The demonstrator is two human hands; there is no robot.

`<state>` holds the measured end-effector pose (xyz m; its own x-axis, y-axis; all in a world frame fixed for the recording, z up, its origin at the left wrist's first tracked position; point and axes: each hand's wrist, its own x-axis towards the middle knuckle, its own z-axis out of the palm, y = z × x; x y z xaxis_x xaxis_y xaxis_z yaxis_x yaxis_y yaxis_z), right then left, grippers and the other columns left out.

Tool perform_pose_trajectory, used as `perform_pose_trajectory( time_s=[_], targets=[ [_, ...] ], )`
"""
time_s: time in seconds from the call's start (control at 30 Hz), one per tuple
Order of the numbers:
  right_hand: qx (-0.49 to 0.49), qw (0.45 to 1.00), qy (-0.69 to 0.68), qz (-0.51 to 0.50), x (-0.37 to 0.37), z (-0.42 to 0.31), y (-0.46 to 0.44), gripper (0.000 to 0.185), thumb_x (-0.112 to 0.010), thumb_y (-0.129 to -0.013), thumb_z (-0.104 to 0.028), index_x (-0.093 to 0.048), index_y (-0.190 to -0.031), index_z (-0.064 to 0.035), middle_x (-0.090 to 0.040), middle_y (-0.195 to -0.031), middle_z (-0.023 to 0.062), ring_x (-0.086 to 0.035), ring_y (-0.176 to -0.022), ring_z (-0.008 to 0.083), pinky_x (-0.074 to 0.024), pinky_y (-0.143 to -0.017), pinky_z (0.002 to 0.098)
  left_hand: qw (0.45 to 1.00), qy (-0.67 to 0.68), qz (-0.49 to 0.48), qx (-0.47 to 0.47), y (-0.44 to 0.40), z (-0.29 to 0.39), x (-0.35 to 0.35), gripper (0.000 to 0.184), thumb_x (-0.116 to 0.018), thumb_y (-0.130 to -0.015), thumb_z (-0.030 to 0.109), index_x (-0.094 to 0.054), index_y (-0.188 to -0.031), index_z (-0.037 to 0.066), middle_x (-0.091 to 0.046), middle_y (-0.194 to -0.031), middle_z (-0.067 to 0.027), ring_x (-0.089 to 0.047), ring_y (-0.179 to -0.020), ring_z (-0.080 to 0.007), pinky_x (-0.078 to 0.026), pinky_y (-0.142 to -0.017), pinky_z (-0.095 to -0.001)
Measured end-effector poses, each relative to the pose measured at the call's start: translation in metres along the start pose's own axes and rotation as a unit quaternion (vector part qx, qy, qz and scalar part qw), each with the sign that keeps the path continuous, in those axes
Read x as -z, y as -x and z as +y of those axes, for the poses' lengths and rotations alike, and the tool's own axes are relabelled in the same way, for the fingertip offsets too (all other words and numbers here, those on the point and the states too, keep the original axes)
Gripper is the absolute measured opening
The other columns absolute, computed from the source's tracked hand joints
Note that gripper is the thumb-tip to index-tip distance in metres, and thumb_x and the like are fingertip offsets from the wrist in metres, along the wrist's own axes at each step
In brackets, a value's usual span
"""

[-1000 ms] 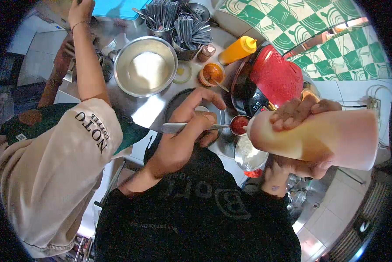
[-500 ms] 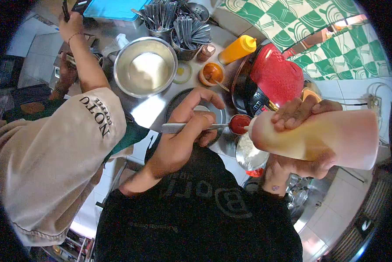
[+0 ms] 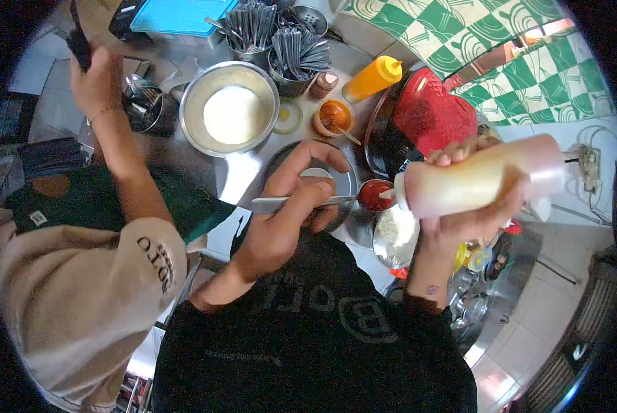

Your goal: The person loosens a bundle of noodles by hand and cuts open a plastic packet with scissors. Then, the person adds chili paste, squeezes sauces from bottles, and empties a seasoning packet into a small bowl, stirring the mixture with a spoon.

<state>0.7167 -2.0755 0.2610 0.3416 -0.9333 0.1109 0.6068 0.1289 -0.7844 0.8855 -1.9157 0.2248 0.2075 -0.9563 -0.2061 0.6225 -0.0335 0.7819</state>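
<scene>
My left hand (image 3: 288,213) pinches the handle of a metal measuring spoon (image 3: 271,205), whose round bowl holds red sauce (image 3: 375,195). In my right hand (image 3: 484,213) is a squeeze bottle (image 3: 494,175), tilted nearly sideways, its white nozzle at the spoon's bowl. Beneath my left hand is a dark round pan or scale (image 3: 343,182) with a pale round item on it, partly hidden. Just below the spoon's bowl stands a bowl of white contents (image 3: 395,237). A small tub of orange sauce (image 3: 333,117) with a spoon in it sits farther back.
A co-worker's arm (image 3: 126,158) reaches in at left, holding a dark utensil. Behind stand a large metal bowl (image 3: 190,113), cutlery holders (image 3: 288,84), a yellow bottle (image 3: 372,79) and a blue-lidded box (image 3: 183,15). A red cloth (image 3: 432,113) lies on a black appliance.
The squeeze bottle has tipped and shifted, its base now higher and its nozzle over the spoon's bowl. My left hand is nearly still. The co-worker's hand has moved left and down.
</scene>
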Motion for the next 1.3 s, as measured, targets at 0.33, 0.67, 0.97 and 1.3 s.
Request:
perform_pose_trajectory(
  time_s=[0.33, 0.67, 0.97, 1.3],
  targets=[
    [-0.345, 0.924, -0.159, -0.039, 0.021, 0.019, -0.096, 0.054, -0.054, -0.103, -0.04, -0.052, -0.133, 0.0052, -0.064, -0.119, 0.0271, -0.068, -0.107, 0.039, -0.0601, -0.093, 0.0552, 0.997, -0.037, 0.058, -0.031, 0.017, -0.015, 0.039, 0.033, -0.052, -0.102, 0.023, -0.051, -0.128, 0.003, -0.055, -0.069, 0.0, -0.045, -0.059, -0.0062, -0.03, -0.054, -0.0241],
    [-0.314, 0.944, -0.101, 0.032, -0.012, 0.056, -0.097, 0.049, -0.055, -0.101, -0.04, -0.054, -0.127, 0.0007, -0.067, -0.101, 0.021, -0.069, -0.097, 0.0358, -0.0623, -0.084, 0.048, 0.987, -0.044, 0.141, -0.056, 0.031, -0.018, 0.06, 0.033, -0.054, -0.1, 0.022, -0.052, -0.129, 0.004, -0.05, -0.068, -0.0001, -0.046, -0.059, -0.0095, -0.032, -0.056, -0.0247],
    [-0.37, 0.873, -0.309, 0.078, 0.059, 0.179, -0.247, 0.032, -0.048, -0.104, -0.028, -0.064, -0.112, -0.0021, -0.068, -0.11, 0.019, -0.065, -0.104, 0.0369, -0.0601, -0.094, 0.055, 0.983, -0.041, 0.176, -0.02, 0.031, -0.038, 0.064, 0.029, -0.051, -0.102, 0.015, -0.053, -0.131, 0.009, -0.053, -0.07, 0.0012, -0.047, -0.06, -0.0078, -0.033, -0.056, -0.0235],
    [-0.358, 0.826, -0.297, 0.319, 0.111, 0.284, -0.325, 0.055, -0.03, -0.109, -0.047, -0.066, -0.122, -0.0069, -0.074, -0.111, 0.0153, -0.072, -0.099, 0.0414, -0.0674, -0.078, 0.0544, 0.98, -0.076, 0.182, -0.034, 0.039, -0.049, 0.071, 0.025, -0.05, -0.106, 0.017, -0.053, -0.13, 0.01, -0.057, -0.068, 0.0006, -0.045, -0.058, -0.0058, -0.031, -0.055, -0.023]
  ],
)
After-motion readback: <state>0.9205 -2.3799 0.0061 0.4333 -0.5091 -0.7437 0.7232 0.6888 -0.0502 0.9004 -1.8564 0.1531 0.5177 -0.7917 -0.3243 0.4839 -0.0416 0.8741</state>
